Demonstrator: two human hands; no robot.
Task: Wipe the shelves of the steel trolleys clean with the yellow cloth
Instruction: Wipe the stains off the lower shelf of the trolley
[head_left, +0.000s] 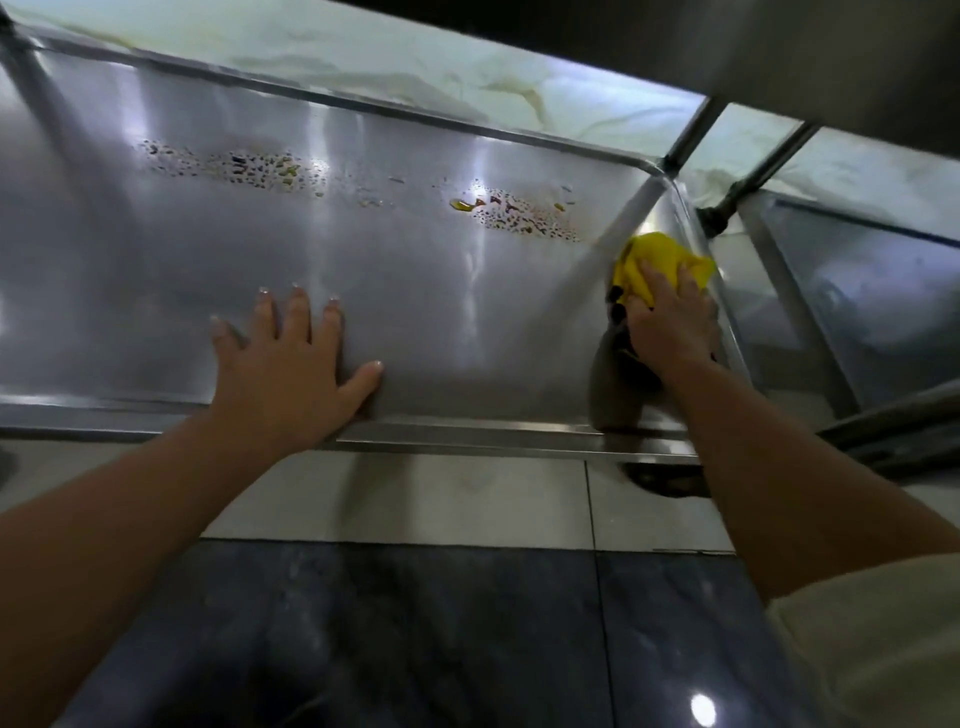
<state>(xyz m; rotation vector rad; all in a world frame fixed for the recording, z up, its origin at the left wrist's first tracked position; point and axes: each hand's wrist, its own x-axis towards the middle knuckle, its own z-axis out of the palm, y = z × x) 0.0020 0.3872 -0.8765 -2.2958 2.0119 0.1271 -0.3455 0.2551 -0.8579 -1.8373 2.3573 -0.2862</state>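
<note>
Nearest, at six o'clock, lay the dark glossy floor tile (363, 639), with a band of paler tile (415, 499) beyond it running up to the trolley. A cream sleeve (878, 639) showed at five o'clock on the right arm.

Both bare forearms reached forward over the near rim of the steel shelf (156, 270). The left hand (291, 374), toward nine o'clock of centre, rested flat on the shelf just past the rim, fingers straight and spread wide, thumb out to the side, holding nothing. The right hand (670, 317), at about three o'clock, pressed down on the yellow cloth (660, 260), its fingers laid over the bunched fabric; whether they curled to grip it or only pushed could not be told. The cloth sat in the right end of the shelf, close against the raised right-hand rim, with its far part showing beyond the fingertips.

Farther on, toward twelve o'clock, two patches of brownish liquid droplets lay on the shelf: one patch (249, 166) at eleven o'clock, the other (514, 213) at one o'clock, near the cloth but apart from it. Beyond the far rim lay crumpled pale sheeting (415, 57). At two o'clock stood the trolley's upright posts (691, 130), with a second steel trolley (857, 280) just beside.
</note>
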